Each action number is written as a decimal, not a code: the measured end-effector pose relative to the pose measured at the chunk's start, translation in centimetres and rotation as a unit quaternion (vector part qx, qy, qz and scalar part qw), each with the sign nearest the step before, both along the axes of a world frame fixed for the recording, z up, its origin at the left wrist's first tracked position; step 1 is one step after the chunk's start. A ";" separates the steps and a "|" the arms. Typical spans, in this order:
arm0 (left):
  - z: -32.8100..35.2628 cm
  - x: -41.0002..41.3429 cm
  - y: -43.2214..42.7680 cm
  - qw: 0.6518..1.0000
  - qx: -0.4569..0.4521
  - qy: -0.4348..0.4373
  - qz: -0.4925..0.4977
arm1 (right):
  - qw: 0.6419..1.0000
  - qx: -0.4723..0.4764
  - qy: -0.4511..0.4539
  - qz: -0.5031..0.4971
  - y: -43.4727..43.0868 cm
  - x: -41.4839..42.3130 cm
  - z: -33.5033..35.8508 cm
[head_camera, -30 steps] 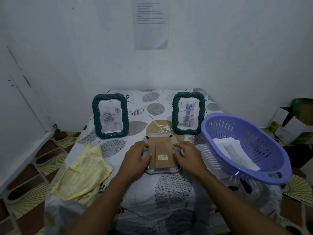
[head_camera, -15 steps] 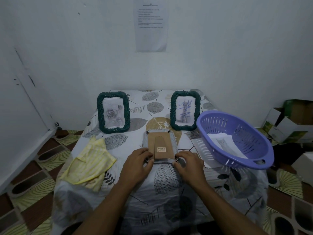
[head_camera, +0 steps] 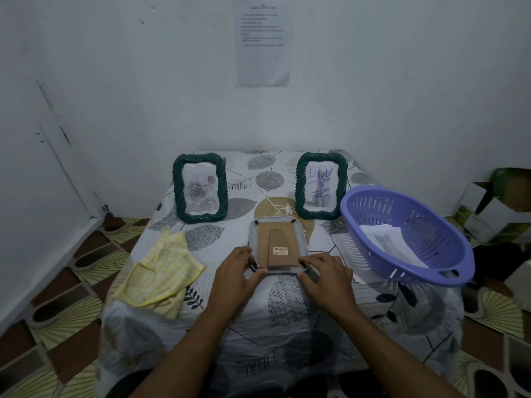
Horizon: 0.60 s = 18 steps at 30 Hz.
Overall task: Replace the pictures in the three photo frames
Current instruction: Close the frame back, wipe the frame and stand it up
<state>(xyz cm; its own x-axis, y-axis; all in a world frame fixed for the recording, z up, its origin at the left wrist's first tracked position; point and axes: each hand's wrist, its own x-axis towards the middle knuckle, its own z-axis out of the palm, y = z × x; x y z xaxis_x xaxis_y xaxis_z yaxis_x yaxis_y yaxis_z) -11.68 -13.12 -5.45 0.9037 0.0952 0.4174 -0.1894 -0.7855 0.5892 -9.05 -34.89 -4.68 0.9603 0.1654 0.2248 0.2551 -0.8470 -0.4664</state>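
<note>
A photo frame lies face down in the middle of the table, its brown backing board and folded stand facing up. My left hand pinches its near left corner and my right hand pinches its near right corner. Two green rope-edged frames stand upright behind it: the left frame shows a rose picture, the right frame shows a picture scribbled over in blue. A purple basket at the right holds loose printed pictures.
A folded yellow cloth lies at the table's left. The table is covered with a leaf-print cloth and stands against a white wall. Cardboard boxes sit on the floor to the right. More paper lies under the basket.
My hands slid from the face-down frame's sides down to its near corners. The camera view pulled back from the table.
</note>
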 end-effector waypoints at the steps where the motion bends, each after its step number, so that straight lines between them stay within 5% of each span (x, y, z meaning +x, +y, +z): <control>1: 0.0 0.0 0.0 1.000 -0.006 0.001 0.000 | 1.000 -0.002 -0.001 -0.001 0.0 0.0 0.0; 18: 0.2 -0.2 0.0 0.999 -0.019 -0.021 -0.024 | 0.999 0.024 0.045 -0.011 0.0 -0.1 0.8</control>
